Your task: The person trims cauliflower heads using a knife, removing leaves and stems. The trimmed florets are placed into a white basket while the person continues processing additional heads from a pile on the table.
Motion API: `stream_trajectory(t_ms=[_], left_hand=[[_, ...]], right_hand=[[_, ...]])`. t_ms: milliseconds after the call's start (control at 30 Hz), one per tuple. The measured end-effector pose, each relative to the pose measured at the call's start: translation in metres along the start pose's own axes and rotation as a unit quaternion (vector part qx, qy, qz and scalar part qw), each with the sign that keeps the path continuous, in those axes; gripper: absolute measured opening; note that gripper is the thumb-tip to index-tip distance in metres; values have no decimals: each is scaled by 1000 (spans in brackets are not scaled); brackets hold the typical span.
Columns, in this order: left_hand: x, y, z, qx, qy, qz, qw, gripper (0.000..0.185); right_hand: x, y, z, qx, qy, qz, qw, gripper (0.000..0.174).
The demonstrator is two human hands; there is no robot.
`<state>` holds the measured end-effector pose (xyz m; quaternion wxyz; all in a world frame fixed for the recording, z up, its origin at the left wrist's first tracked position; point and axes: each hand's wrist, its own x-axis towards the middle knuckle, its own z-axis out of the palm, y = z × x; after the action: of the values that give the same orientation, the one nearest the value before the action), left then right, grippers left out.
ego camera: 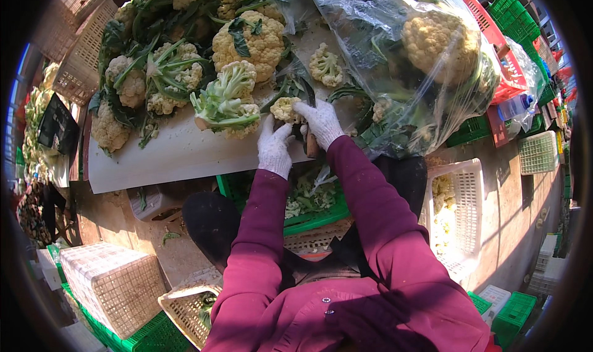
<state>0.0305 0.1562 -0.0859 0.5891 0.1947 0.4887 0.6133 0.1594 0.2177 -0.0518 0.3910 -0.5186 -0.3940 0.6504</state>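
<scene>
My right hand, in a white knit glove, grips a knife by its wooden handle. The dark blade points away from me, and the fingertips touch a small cauliflower floret. Just below that floret is my left hand, also gloved, its fingers apart; whether they touch the floret is unclear. A cut cauliflower piece with its stem showing lies to the left. Behind it sits a large cauliflower head, and another floret rests beyond the blade.
Leafy cauliflowers crowd the white tabletop at left. Clear plastic sheeting covers more at right. Between my knees stands a green crate of trimmings. A white basket holding florets is at right; an upturned crate stands lower left.
</scene>
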Motion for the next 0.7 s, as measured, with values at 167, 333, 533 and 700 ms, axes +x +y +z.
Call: stream_trajectory(t_ms=[167, 333, 533, 700], left_hand=[[-68, 27, -5, -111, -9, -46, 993, 55], [-130, 33, -27, -196, -118, -53, 972, 48], [-171, 52, -38, -145, -75, -72, 984, 49], [-185, 60, -29, -48, -21, -31, 998, 49]], right_hand=[[-80, -11, -7, -12, -35, 0, 999, 27], [-160, -14, 3, -134, -95, 19, 986, 35], [-197, 1, -4, -393, -2, -343, 853, 16], [-211, 14, -2, -576, -26, -363, 732, 18]])
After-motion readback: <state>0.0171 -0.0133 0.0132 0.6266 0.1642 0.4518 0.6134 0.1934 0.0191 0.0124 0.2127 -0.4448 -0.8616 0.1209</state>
